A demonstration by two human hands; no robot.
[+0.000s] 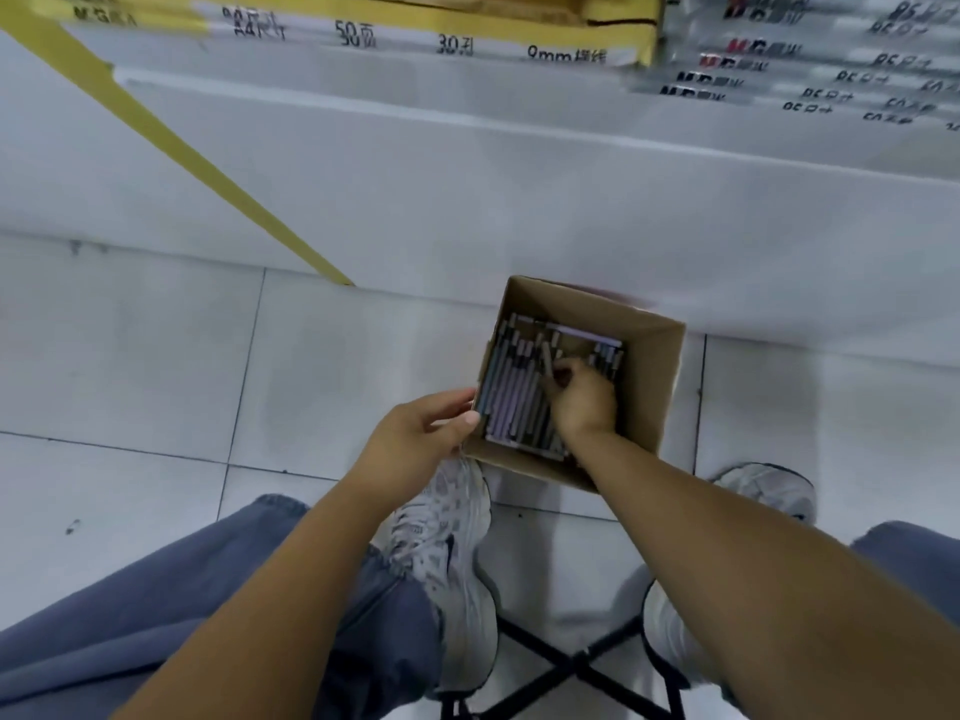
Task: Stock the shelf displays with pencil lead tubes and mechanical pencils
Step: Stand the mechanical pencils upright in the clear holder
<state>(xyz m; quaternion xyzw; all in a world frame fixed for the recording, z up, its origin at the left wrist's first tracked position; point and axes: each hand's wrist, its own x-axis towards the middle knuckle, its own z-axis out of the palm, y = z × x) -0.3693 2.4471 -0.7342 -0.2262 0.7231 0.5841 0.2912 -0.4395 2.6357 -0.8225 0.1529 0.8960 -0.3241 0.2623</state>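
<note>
A small open cardboard box (657, 376) stands on the tiled floor between my feet and the shelf base. Inside lie several grey and lilac pencil lead tubes (511, 392), packed side by side. My left hand (421, 428) grips the box's near left wall, thumb on the rim. My right hand (584, 394) reaches down into the box, its fingertips closed on one grey tube (546, 358) that stands tilted above the others.
The white shelf base (467, 200) rises just behind the box. Stacked paper packs (415, 39) and labelled packets (831, 70) sit on the shelf above. My grey trousers, white shoes (447, 553) and the black legs of a folding stool (571, 667) fill the near floor.
</note>
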